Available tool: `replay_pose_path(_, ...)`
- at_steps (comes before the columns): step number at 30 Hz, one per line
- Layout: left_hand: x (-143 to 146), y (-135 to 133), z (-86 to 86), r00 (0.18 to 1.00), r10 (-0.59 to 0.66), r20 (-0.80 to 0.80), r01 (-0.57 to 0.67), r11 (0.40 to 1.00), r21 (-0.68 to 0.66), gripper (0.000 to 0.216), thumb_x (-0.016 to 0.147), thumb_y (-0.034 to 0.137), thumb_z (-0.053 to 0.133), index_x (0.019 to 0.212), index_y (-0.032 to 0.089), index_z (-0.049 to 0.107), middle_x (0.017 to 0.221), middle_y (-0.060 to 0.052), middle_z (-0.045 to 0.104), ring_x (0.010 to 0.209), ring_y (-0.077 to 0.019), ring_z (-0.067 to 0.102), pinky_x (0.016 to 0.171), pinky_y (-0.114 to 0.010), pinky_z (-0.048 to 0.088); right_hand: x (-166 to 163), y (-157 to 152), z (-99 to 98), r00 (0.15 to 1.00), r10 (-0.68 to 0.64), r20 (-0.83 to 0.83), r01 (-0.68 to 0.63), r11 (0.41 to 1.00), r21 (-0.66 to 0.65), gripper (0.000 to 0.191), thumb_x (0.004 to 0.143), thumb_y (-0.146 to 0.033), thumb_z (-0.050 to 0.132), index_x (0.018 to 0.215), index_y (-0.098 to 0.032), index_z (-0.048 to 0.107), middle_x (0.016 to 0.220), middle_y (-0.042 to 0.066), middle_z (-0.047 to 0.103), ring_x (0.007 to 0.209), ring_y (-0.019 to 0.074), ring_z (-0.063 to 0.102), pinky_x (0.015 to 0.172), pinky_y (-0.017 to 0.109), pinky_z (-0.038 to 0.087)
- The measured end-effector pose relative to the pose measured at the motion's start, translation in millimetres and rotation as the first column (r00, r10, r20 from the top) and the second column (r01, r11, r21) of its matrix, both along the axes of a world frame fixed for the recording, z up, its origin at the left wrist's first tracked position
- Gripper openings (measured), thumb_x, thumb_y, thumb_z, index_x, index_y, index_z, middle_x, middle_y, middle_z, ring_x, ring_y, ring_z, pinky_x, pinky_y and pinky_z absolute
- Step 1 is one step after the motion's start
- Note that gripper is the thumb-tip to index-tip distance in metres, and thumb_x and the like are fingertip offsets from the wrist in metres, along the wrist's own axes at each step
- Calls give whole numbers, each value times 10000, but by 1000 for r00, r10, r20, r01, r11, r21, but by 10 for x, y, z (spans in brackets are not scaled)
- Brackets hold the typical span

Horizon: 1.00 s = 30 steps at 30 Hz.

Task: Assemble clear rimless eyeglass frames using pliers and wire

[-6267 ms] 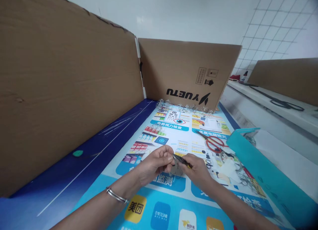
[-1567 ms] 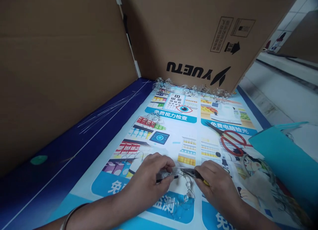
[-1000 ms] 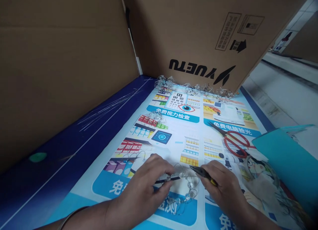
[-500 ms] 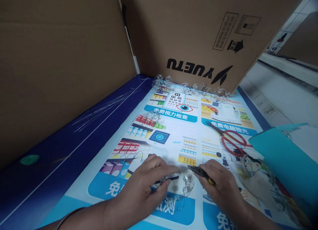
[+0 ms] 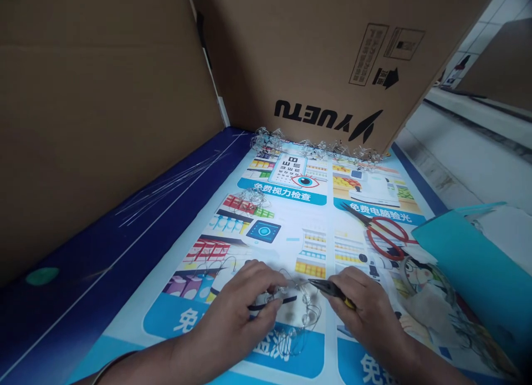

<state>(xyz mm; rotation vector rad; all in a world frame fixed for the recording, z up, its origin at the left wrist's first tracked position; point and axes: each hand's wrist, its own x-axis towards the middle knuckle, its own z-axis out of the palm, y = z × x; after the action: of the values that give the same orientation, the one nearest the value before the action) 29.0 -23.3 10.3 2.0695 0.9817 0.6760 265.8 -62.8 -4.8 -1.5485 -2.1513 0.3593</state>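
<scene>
Between thumb and fingers my left hand [image 5: 251, 302] pinches a piece of thin wire strung with clear beads [image 5: 306, 307]. The beaded wire loops out to the right of the hand and hangs down over the printed sheet. My right hand [image 5: 366, 304] is closed round a pair of pliers [image 5: 332, 291] with black pointed jaws and a bit of yellow on the handles. The pliers' tip points left and meets the top of the wire loops; whether it grips the wire I cannot tell. Fingers hide part of the pliers' handles.
Red-handled scissors [image 5: 386, 235] lie right of centre, beside a turquoise box [image 5: 469, 263] and a roll of clear tape [image 5: 428, 280]. More beaded wire [image 5: 320, 150] lines the foot of the cardboard wall [image 5: 332, 52]. Loose straight wires [image 5: 166, 180] rest on the blue strip at left.
The view has shifted slightly. My left fingers have curled in more around the beaded wire, where the index finger was stretched toward the pliers. The pliers stay by the wire.
</scene>
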Motion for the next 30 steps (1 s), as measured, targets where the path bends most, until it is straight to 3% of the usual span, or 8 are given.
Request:
replay_pose_path(14, -3, 0, -13, 1000, 1, -5, -1, 1000, -12, 297, 801, 127, 462, 1072, 229, 531, 906, -47, 546, 848, -184, 516, 732, -321, 460, -3, 3, -25, 1000, 6, 10, -7, 999, 51, 116, 820, -202, 486, 870, -176, 588, 806, 59, 572, 761, 182, 513, 670, 289, 434)
replay_pose_path(19, -5, 0, -17, 1000, 5, 6, -5, 1000, -28, 279, 788, 114, 471, 1038, 216, 540, 908, -46, 539, 854, -180, 515, 740, -319, 456, -34, -6, 8, 999, 12, 46, -14, 999, 34, 130, 821, -187, 475, 875, -165, 592, 795, 63, 569, 748, 187, 500, 675, 309, 430)
replay_pose_path(30, -17, 0, -16, 999, 36, 21, -35, 998, -51, 252, 780, 128, 498, 1007, 229, 541, 878, -31, 534, 821, -170, 524, 718, -308, 461, -38, -27, 26, 987, 5, 163, -26, 992, 125, 141, 829, -164, 455, 860, -159, 592, 763, 64, 566, 732, 192, 486, 648, 310, 399)
